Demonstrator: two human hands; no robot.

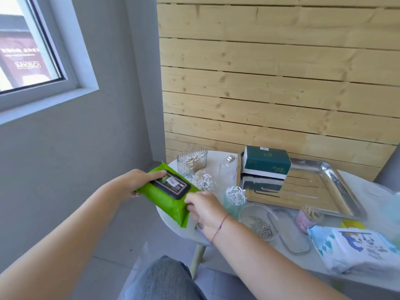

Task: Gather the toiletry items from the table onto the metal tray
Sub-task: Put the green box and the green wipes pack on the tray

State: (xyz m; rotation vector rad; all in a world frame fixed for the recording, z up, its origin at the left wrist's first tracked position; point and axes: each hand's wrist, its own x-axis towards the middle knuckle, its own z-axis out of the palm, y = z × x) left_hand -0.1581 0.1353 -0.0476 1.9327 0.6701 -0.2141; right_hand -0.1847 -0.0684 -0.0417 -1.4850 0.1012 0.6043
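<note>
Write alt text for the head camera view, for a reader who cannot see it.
Both bare hands, left hand and right hand, hold a green soft pack of wet wipes at the left edge of a white oval table. To its right, a shiny metal tray carries only a dark green tissue box; cotton swabs and other small items lie around.

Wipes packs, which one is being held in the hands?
The green wipes pack, gripped by both hands at the table's left edge; the white-and-blue pack lies untouched at right.
</note>
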